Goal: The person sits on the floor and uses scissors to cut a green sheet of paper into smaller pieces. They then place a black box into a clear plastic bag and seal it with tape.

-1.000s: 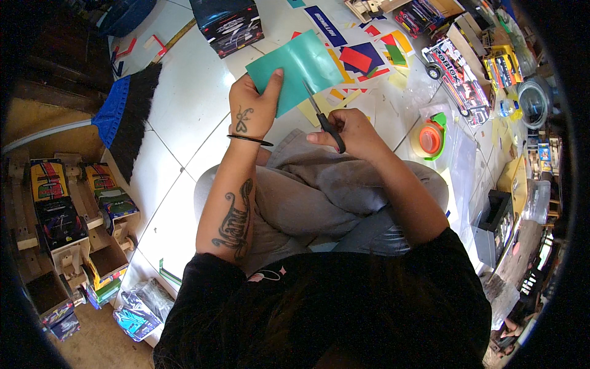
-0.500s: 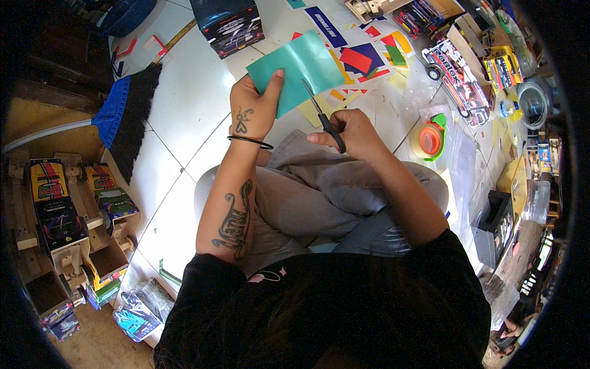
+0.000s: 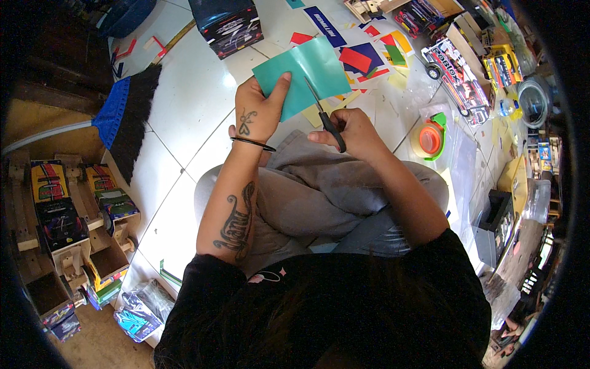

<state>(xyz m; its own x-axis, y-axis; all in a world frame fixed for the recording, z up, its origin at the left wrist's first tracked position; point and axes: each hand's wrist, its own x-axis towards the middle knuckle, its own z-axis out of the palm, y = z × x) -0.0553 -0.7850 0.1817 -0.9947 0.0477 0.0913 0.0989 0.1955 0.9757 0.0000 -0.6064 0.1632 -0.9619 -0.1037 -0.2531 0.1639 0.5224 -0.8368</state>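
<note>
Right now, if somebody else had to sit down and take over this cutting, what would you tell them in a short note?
Left hand: fingers pinch the lower left corner of the teal sheet, holding it up above the lap.
Right hand: grips the black-handled scissors, blades pointing up into the sheet's lower edge.
Around: coloured paper scraps lie on the white tiled floor just beyond the sheet; a tape dispenser sits to the right.
Done: the blades have met the lower edge; how far the cut runs cannot be seen.
Left: most of the sheet appears uncut.

Scissors [image 3: 324, 117] slightly deeper into the teal sheet [image 3: 304, 74].
</note>
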